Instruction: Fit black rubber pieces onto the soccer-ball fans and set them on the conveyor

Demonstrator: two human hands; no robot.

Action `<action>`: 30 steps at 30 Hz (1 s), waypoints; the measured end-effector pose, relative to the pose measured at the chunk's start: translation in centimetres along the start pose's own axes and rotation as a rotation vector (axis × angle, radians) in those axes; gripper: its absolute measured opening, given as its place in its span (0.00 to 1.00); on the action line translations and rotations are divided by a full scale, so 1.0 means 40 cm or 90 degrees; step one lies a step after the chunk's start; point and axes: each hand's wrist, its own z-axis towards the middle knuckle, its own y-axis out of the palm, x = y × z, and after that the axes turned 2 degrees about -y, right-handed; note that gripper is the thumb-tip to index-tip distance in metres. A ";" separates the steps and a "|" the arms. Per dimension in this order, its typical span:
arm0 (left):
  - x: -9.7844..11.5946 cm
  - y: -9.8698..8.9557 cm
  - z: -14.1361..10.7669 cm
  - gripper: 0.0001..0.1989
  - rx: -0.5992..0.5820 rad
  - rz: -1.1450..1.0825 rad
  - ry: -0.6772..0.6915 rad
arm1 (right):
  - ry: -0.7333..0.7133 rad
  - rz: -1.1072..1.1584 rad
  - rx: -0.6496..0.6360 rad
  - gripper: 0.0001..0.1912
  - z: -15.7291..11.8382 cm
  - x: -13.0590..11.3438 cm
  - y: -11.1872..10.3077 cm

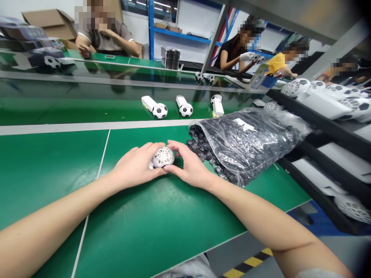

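A white round fan head with a lattice grille [163, 156] is held low over the green bench, its grille facing up. My left hand [139, 164] wraps it from the left, fingers along the far side and thumb at the near edge. From the right, my right hand [188, 164] closes on it with fingertips and thumb. Part of a white handle shows under my left hand; the rest is hidden. Just right of my right hand, black plastic pieces [199, 148] spill from a clear plastic bag [243, 139] full of them.
Across the conveyor belt [87, 104] lie white football-patterned fans [160, 110], [186, 109] and a third fan [217, 105]. A black rack [324, 116] of white fan parts stands at right. Several people sit across the line; one co-worker in white gloves [246, 56] holds a fan.
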 end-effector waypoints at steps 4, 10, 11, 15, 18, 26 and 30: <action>-0.008 0.004 0.001 0.30 -0.007 -0.042 -0.027 | 0.030 0.025 -0.032 0.26 0.001 0.007 0.005; -0.014 0.010 0.001 0.30 0.007 -0.040 -0.026 | 0.023 0.022 -0.006 0.24 0.004 0.000 0.014; -0.013 0.011 0.001 0.29 0.009 -0.035 -0.023 | 0.027 0.025 -0.001 0.24 0.006 0.000 0.013; -0.014 0.008 0.002 0.31 -0.006 -0.036 -0.033 | 0.073 0.064 0.004 0.17 0.018 0.021 -0.017; -0.026 -0.001 0.007 0.33 -0.029 -0.042 -0.062 | 0.091 -0.066 0.001 0.07 0.023 0.049 -0.058; -0.046 -0.010 0.009 0.32 -0.021 0.056 -0.018 | 0.013 -0.423 -0.153 0.09 0.020 0.057 -0.060; -0.048 -0.004 0.010 0.30 -0.016 0.067 0.022 | -0.026 -0.504 -0.160 0.12 0.033 0.064 -0.045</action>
